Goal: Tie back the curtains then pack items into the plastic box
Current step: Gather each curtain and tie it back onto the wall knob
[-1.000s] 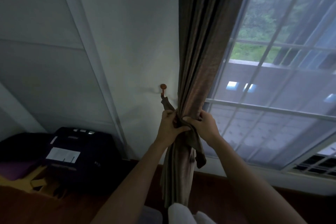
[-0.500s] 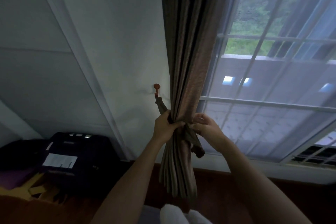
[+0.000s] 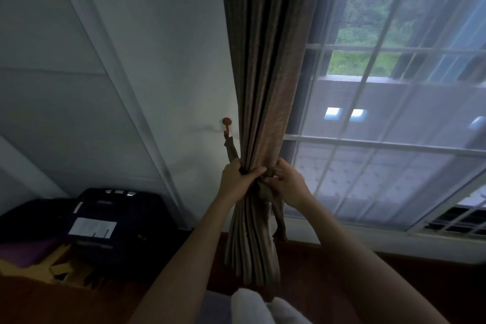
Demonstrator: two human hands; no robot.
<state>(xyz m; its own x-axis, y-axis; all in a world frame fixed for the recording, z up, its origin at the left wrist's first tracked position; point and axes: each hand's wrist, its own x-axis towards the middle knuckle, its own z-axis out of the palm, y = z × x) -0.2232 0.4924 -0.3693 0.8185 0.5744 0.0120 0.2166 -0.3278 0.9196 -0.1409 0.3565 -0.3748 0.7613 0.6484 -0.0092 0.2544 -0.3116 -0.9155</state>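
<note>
At centre, left hand (image 3: pixel 238 179) grips the bunched curtain (image 3: pixel 263 87); right hand (image 3: pixel 289 183), at its 3 o'clock, pinches the tieback (image 3: pixel 278 218).

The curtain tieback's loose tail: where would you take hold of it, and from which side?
Pinch the tieback tail just below the right hand, coming from the window side. It hangs free along the right of the bunched curtain, while the left hand grips the wall side.
</note>
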